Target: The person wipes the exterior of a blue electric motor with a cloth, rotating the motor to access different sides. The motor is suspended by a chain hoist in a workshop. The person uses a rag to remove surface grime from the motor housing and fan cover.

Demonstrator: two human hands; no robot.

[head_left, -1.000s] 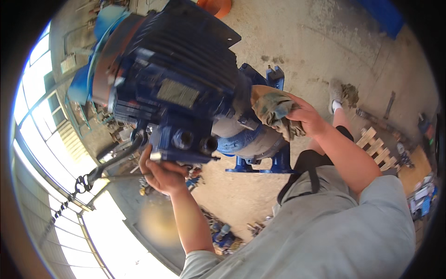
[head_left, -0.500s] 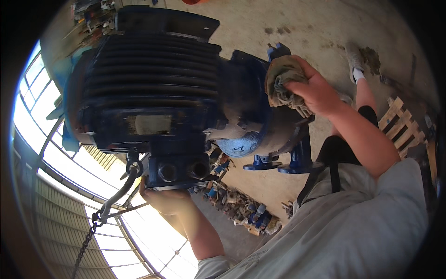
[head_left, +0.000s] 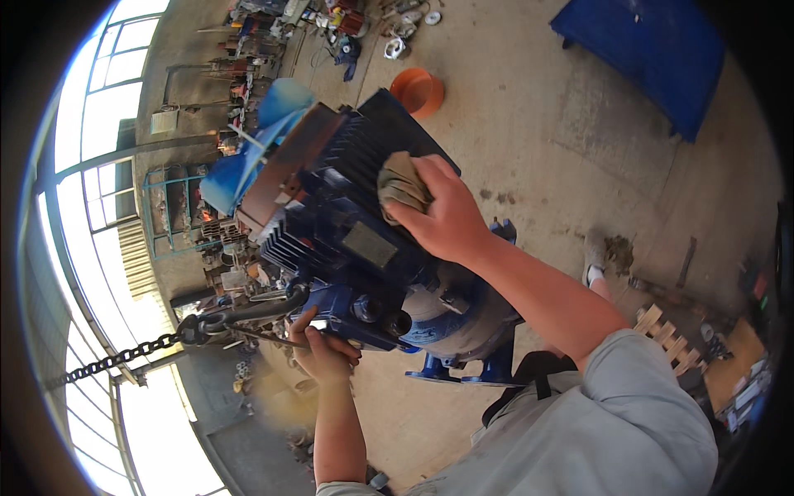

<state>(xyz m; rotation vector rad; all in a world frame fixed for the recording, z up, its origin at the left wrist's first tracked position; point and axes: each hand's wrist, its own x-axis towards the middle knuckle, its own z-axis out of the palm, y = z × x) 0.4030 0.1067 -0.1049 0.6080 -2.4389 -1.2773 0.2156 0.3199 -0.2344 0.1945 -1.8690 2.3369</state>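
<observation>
A dark blue electric motor with cooling fins hangs from a hook and a chain. My right hand presses a crumpled brown-grey rag against the fins on the motor's upper side. Below the motor's terminal box, my left hand is closed with its fingers curled; a thin dark rod runs from the chain side to it. Whatever it grips is partly hidden. Blue fan blades stick out at the motor's far left end. A flanged housing is at its right end.
An orange bucket stands on the concrete floor beyond the motor. A blue sheet-like panel lies at the far right. Machine parts line the left wall. A wooden pallet and another person's shoe are at right.
My right hand with the rag has moved left from the flanged housing onto the motor's fins. The motor appears smaller and turned in view; my left hand stays near the terminal box.
</observation>
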